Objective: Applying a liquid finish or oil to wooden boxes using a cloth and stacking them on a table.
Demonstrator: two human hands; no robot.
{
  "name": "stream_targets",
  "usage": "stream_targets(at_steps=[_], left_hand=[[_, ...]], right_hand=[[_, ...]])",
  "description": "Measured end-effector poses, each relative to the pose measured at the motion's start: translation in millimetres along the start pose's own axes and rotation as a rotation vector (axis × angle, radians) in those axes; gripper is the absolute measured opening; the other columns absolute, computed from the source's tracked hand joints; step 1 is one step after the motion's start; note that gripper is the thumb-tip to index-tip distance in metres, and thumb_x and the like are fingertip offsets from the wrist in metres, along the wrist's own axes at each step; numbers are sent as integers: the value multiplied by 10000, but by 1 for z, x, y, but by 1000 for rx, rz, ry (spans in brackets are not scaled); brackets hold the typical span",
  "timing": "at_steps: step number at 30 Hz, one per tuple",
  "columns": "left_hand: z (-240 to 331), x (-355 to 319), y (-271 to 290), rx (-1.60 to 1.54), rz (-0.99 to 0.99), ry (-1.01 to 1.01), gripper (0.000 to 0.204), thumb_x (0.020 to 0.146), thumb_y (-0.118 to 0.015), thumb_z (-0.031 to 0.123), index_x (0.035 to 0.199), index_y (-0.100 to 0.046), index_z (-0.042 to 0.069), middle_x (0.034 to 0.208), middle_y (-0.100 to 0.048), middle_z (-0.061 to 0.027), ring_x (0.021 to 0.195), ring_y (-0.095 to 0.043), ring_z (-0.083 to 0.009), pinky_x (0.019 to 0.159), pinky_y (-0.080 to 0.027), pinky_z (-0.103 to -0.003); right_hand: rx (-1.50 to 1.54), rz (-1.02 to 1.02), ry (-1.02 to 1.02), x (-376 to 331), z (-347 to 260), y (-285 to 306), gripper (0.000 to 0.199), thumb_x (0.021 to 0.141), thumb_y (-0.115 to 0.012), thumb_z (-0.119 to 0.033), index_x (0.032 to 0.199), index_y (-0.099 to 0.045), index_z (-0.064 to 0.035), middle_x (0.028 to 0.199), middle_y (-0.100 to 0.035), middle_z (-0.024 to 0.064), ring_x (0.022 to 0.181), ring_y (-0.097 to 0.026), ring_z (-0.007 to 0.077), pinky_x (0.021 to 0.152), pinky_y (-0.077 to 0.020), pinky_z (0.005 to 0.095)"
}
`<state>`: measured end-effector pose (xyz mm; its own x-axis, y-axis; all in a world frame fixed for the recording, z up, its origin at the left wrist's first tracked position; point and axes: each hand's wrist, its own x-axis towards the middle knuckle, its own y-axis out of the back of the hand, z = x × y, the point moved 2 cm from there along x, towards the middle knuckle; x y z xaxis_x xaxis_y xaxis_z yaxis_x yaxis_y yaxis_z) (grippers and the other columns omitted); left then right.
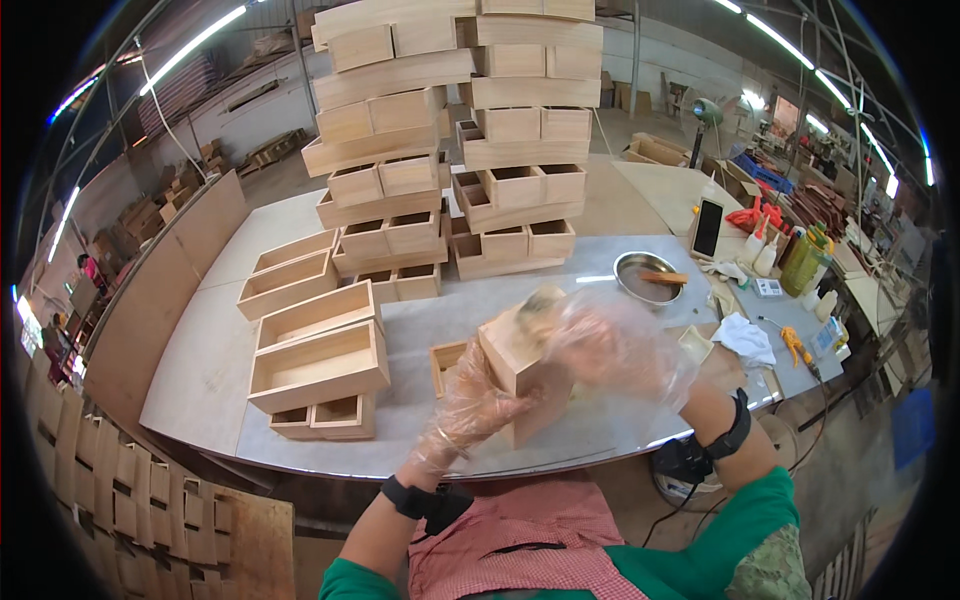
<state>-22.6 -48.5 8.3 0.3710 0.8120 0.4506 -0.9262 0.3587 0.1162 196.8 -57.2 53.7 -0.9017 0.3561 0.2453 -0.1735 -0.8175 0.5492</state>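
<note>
Left hand (485, 402) grips a wooden box (508, 350) above the desk (200, 370), blurred right hand (615, 345) beside it, stacked boxes (520, 152) beyond

A single fisheye view looks down and forward from the wearer's head, close above the table (205, 380), reaching the far wall (670, 55).

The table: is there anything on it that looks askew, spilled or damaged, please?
No clear spill or damage. The stacked boxes look uneven, with some layers jutting out, though perhaps deliberately. The white cloth lies crumpled on the right side.
</note>
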Motion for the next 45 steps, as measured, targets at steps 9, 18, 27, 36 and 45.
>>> stream_targets(at_steps=[9, 18, 27, 36, 45], left_hand=[[-23, -1, 3, 106, 12, 42, 798, 759, -860, 244, 1407, -451, 20, 1265, -622, -183, 1202, -598, -282, 998, -502, -369], [-28, -3, 1, 44, 29, -7, 820, 715, -887, 319, 1355, -462, 31, 1235, -638, -200, 1126, -633, -339, 955, -514, -388], [-25, -2, 3, 175, -16, 85, 760, 706, -877, 268, 1303, -476, 23, 1139, -681, -200, 1045, -667, -347, 905, -538, -398], [-18, -2, 4, 282, 59, 42, 774, 692, -884, 283, 1294, -487, 1, 1164, -655, -204, 1059, -648, -348, 923, -525, -421], [-25, 3, -1, -2, 6, 42, 819, 674, -901, 280, 1324, -487, 1, 1199, -648, -191, 1117, -640, -336, 948, -517, -396]], right_hand=[[330, 20, -155, 37, 52, 24, 393, 892, -644, -187, 1274, -622, -99, 1223, -659, 132, 1133, -622, 289, 976, -521, 402], [1031, -601, -156, 111, 44, 71, 468, 920, -551, -125, 1387, -541, -96, 1321, -593, 160, 1208, -573, 280, 1049, -461, 376], [732, 190, -144, 42, 8, 39, 333, 813, -619, -119, 1135, -697, -153, 1022, -707, 94, 985, -660, 299, 834, -538, 421], [686, -313, -370, 52, 53, 39, 339, 989, -530, -137, 1311, -565, -39, 1261, -622, 129, 1117, -631, 235, 966, -521, 352], [1230, -31, -493, -8, -12, 11, 415, 999, -564, -198, 1397, -558, -80, 1381, -586, 118, 1367, -459, 269, 1186, -326, 382]])
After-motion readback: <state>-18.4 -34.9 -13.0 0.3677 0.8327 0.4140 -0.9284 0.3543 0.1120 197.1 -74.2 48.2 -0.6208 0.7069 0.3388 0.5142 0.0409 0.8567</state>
